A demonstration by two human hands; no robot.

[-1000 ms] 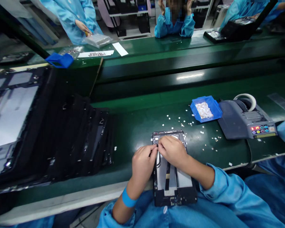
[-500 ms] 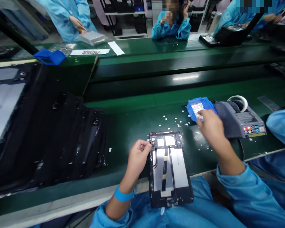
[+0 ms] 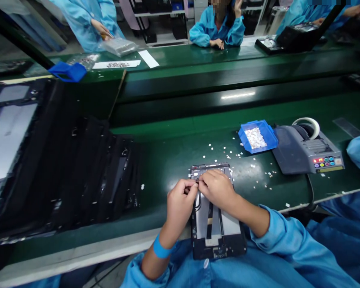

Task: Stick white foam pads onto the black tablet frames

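Observation:
An opened tablet back frame (image 3: pixel 217 228) lies on the green bench in front of me, its near end over my lap. My left hand (image 3: pixel 180 204) rests on its left edge with the fingertips pinched at the upper left corner. My right hand (image 3: pixel 216 188) lies over the top of the frame, fingertips meeting the left hand's at that same corner. Whatever small piece sits between the fingertips is too small to make out. A blue bin (image 3: pixel 258 137) of small white pieces stands to the right behind the frame.
Small white scraps (image 3: pixel 228 154) litter the bench near the bin. A grey tape dispenser (image 3: pixel 310 152) stands at the right. A row of black tablet frames (image 3: pixel 87 172) leans at the left. Other people in blue coats work across the conveyor (image 3: pixel 216 24).
My right hand came back from the blue bin to the frame's upper left corner, joining my left hand there. The left hand has stayed at that corner.

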